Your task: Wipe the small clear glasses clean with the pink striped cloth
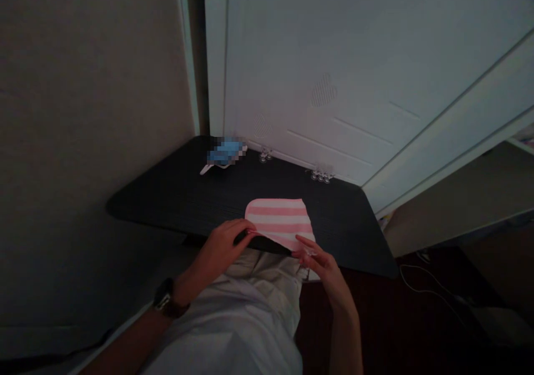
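A pink-and-white striped cloth (278,219) lies partly on the dark table, its near edge lifted. At the cloth's near left edge, my left hand (227,246) pinches the fabric between thumb and fingers. By the near right corner is my right hand (319,261), its fingers closed around a small clear plastic piece (309,251). That piece touches or sits very close to the cloth; its exact shape is too dim to make out. A dark watch (166,298) is on my left wrist.
The black table (167,188) has rounded corners and meets a white panel (292,58) at the back. Small clear plastic pieces (322,176) stand in a cluster along that panel, with another group (265,155) farther left. A blurred blue-screened device (226,152) rests at the back left.
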Available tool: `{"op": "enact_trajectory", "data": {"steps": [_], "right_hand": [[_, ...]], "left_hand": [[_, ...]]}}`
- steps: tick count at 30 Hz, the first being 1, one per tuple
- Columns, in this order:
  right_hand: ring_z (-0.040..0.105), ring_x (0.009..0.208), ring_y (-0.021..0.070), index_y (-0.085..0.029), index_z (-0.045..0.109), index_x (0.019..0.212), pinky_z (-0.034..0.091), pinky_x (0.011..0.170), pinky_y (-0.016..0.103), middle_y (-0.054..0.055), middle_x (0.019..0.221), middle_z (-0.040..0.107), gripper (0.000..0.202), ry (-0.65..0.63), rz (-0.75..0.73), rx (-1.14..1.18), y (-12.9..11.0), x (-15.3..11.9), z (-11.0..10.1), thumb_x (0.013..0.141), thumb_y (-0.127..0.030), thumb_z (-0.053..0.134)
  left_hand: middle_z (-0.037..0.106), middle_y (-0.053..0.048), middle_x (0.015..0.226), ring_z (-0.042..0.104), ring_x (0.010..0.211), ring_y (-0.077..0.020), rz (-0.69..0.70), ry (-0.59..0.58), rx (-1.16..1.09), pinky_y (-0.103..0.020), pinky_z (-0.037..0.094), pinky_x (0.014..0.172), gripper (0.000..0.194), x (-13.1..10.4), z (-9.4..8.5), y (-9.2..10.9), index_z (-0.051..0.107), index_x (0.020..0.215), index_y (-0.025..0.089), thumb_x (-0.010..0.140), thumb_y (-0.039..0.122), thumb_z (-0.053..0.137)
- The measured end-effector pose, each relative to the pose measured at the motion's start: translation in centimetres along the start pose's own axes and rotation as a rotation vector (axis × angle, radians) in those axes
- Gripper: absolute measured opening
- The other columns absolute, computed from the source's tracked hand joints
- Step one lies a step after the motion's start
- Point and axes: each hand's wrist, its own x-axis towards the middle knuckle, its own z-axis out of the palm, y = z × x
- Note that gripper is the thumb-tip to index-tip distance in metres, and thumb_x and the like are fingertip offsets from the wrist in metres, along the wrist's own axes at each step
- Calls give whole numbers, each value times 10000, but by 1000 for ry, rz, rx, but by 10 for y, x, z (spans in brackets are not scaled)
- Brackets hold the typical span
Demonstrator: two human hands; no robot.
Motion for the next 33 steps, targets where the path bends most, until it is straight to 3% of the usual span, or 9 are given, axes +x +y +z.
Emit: {"op": "enact_trajectory", "data": {"steps": [7, 10, 14, 16, 19, 22, 26, 29, 33], "right_hand": [[606, 1009, 251, -212, 715, 740, 468, 819, 341, 70, 1276, 578, 185, 37, -10, 26, 12, 3, -7, 787, -364, 620], [623, 942, 228, -221, 726, 815, 472, 813, 342, 70, 1285, 572, 159, 56, 0, 42, 14, 4, -11, 791, -341, 624], [574, 1103, 262, -243, 712, 981, 452, 900, 383, 92, 1293, 565, 239, 121, -12, 177, 7, 0, -13, 772, -342, 648], [549, 1153, 274, -243, 709, 979, 434, 938, 410, 106, 1274, 579, 243, 144, -46, 229, -3, -4, -15, 769, -349, 649], [552, 1152, 297, -224, 716, 770, 438, 938, 438, 109, 1270, 581, 144, 183, -146, 207, -30, -13, -16, 776, -344, 635], [559, 1138, 306, -212, 671, 629, 454, 914, 437, 94, 1258, 591, 193, 225, -237, 126, -62, -19, -15, 782, -321, 626], [585, 1100, 275, -223, 707, 719, 459, 896, 409, 66, 1227, 616, 120, 228, -305, 67, -94, -1, -11, 785, -282, 626], [553, 1139, 251, -223, 729, 881, 421, 938, 384, 61, 1204, 633, 155, 164, -289, 31, -94, 37, -8, 772, -279, 634], [599, 1039, 246, -174, 735, 743, 447, 862, 347, 84, 1067, 695, 173, 232, -148, 113, -61, 87, -5, 703, -331, 675]], "left_hand": [[693, -24, 915, 641, 864, -179, -52, 42, -58, -290, 481, 791, 161, 7, -8, 6, 626, 892, 200, 862, 311, 514], [696, -24, 916, 642, 862, -179, -51, 61, -67, -282, 482, 785, 155, 9, -12, 9, 630, 884, 194, 854, 303, 524], [702, -14, 905, 646, 851, -174, -78, 81, -98, -272, 489, 782, 147, 12, -20, 16, 636, 878, 196, 846, 294, 531], [707, -5, 891, 650, 840, -172, -106, 86, -128, -270, 495, 780, 150, 13, -26, 21, 641, 870, 202, 842, 302, 533], [710, 6, 866, 652, 813, -167, -129, 82, -200, -263, 504, 757, 150, 13, -38, 31, 650, 866, 208, 835, 306, 541], [705, 8, 840, 649, 780, -159, -124, 89, -277, -251, 503, 719, 168, 14, -50, 42, 653, 860, 206, 832, 339, 555], [700, 6, 858, 640, 795, -157, -102, 47, -274, -243, 485, 715, 217, 25, -61, 50, 648, 885, 209, 843, 389, 536], [692, -1, 890, 632, 821, -158, -95, 35, -184, -242, 471, 734, 243, 41, -56, 34, 630, 931, 208, 863, 400, 498], [676, -60, 975, 619, 887, -202, -84, -59, 106, -300, 467, 782, 238, 57, -34, -17, 611, 1004, 174, 876, 296, 452]]}}
